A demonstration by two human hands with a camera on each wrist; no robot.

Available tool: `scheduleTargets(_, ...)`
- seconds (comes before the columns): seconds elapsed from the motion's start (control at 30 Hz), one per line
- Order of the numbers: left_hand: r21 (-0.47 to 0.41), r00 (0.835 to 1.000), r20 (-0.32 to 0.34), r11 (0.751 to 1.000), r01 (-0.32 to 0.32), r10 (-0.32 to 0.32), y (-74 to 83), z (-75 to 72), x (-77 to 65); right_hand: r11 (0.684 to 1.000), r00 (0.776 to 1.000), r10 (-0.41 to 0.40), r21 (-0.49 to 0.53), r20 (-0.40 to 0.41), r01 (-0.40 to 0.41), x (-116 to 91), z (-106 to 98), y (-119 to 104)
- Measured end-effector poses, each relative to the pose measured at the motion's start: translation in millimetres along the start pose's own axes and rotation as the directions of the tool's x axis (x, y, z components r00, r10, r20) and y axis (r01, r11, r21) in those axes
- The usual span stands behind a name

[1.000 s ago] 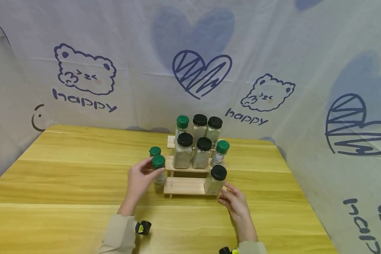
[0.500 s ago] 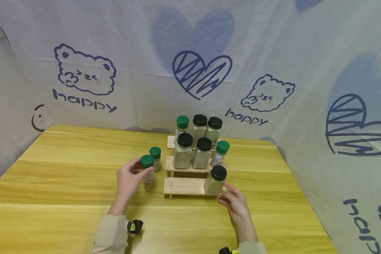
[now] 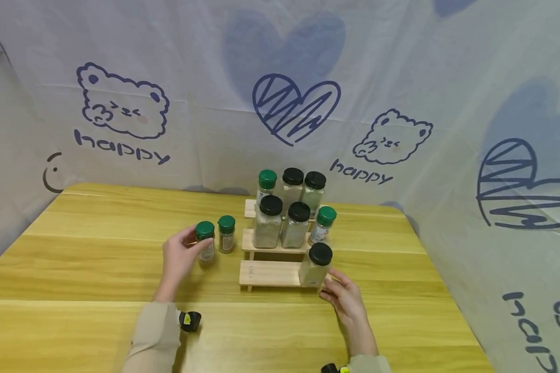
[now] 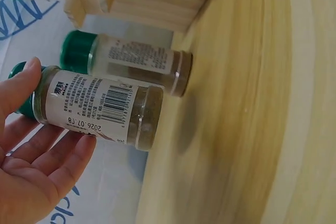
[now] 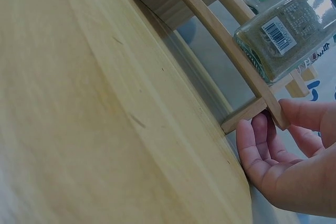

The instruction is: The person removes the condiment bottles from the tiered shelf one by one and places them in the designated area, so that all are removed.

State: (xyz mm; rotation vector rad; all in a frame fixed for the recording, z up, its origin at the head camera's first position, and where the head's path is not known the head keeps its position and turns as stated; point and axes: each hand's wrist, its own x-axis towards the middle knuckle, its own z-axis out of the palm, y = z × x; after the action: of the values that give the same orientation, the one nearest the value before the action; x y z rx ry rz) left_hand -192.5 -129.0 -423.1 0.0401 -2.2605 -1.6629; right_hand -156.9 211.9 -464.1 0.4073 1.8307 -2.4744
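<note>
My left hand pinches a green-capped spice jar between thumb and fingers near its cap. The jar is upright and carries a white label with a barcode. A second green-capped spice jar stands on the table just right of it. My right hand grips the right end of the lowest step of the wooden spice rack, thumb on top and fingers below, as the right wrist view shows. Beside that thumb, a black-capped spice jar stands on the same step.
Two black-capped jars and a green-capped jar fill the middle step. The top step holds a green-capped jar and two black-capped ones. Behind the wooden table hangs a printed cloth.
My left hand has carried its green-capped jar leftward, away from the rack and past the second green-capped jar, which now shows fully. The right hand stays at the rack's end.
</note>
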Motion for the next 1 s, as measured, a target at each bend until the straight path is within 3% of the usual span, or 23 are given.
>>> scheduleTargets(0.53,0.042,0.997,0.068,0.998,0.036,-0.039,-14.4,3.1,25.0,1.0,1.0,-0.002,-0.013,0.007,0.003,1,-2,2)
scheduleTargets(1.0,0.029,0.994,0.077,0.996,0.08,-0.082,-25.0,2.7,35.2,1.0,1.0,0.013,-0.006,0.009,-0.013,-1,-1,0)
